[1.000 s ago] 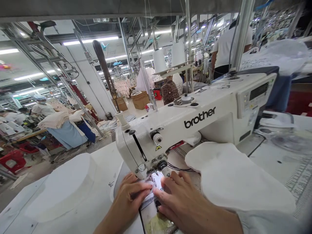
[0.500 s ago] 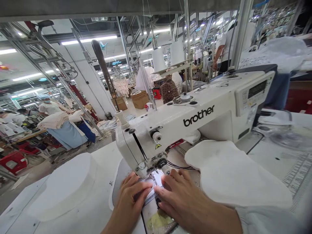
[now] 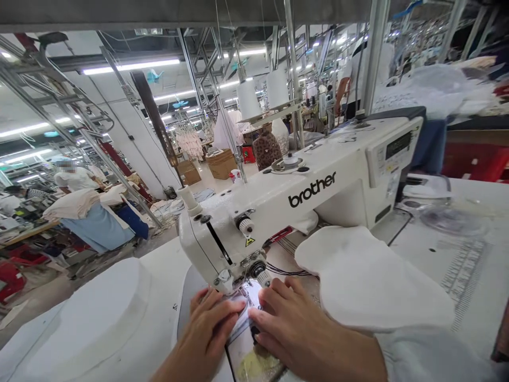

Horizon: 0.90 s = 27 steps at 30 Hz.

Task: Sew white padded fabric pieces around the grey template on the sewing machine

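A small pale fabric piece is being held flat under the needle end of the white sewing machine, lying just ahead of and between the two hands. Its visible strip is running obliquely, from near left up toward the needle; its full long axis is being hidden by fingers. The left hand is being placed nearer, its fingertips covering the fabric's left side, palm down, fingers curved forward, thumb drawn close to the forefinger; whether cloth is being pinched or only pressed cannot be told. The right hand is being held partly open on the other side, wrist angled inward, fingers bent and spread, forefinger reaching the fabric's right edge; whether anything is being gripped cannot be told. A larger white padded piece is being supported by the surface farther right.
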Motion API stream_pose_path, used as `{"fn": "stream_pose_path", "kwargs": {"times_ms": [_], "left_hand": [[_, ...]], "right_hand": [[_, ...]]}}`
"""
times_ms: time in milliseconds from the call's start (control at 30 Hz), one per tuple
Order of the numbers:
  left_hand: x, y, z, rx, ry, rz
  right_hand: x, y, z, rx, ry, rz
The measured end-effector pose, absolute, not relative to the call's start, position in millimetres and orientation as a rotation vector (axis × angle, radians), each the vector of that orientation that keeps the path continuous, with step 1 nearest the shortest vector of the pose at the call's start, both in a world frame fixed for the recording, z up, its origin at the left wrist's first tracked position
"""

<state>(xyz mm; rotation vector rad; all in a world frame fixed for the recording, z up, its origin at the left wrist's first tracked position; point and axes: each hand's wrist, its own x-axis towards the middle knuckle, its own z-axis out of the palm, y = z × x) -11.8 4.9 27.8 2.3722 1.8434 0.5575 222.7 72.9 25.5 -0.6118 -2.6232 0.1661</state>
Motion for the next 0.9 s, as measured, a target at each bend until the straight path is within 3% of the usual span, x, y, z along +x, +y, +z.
{"fn": "stream_pose_path", "kwargs": {"times_ms": [333,900], "left_hand": [[27.5,-7.6,1.0,2.424,2.33,0.702],[20.1,-4.2,9.0,2.406,2.325,0.566]], "right_hand": [[222.7,72.0,27.8,-0.598,-2.641,0.163],[222.6,72.0,26.2,-0.588,-2.623,0.137]]}}
